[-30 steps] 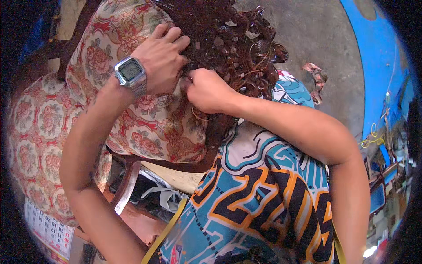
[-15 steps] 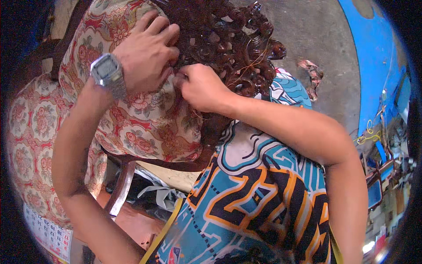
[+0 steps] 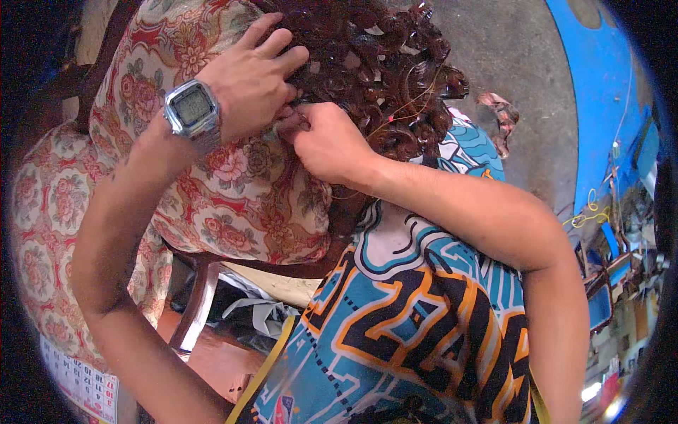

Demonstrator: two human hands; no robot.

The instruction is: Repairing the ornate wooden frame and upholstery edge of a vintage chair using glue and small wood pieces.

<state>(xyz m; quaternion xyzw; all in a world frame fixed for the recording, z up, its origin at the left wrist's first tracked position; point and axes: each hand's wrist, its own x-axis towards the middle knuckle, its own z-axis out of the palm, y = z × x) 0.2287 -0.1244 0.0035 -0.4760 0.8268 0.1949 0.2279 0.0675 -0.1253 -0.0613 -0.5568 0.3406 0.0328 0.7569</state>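
A chair's floral upholstery (image 3: 229,222), red and cream, meets a dark, glossy carved wood frame (image 3: 402,78). My left hand (image 3: 247,88), with a silver digital watch (image 3: 191,107) on its wrist, lies over the fabric beside the carving. Its outer fingers are stretched and apart, while the thumb side points toward my other hand. Close by, my right hand (image 3: 328,141) is closed in a pinch where fabric borders wood. Whatever is between those fingertips is hidden. Thin yellowish strands (image 3: 417,106) run over the carving.
Another floral-covered section (image 3: 53,247) is at the left. A calendar sheet (image 3: 81,385) shows at lower left. Below the seat are a curved wooden leg (image 3: 198,304) and grey sheeting (image 3: 258,314). A blue surface (image 3: 593,92) borders the grey floor, with clutter at the far right.
My left hand has shifted slightly right, its fingers spreading farther over the carved edge. The watch face has turned more upward. My right hand keeps its pinch nearly in place.
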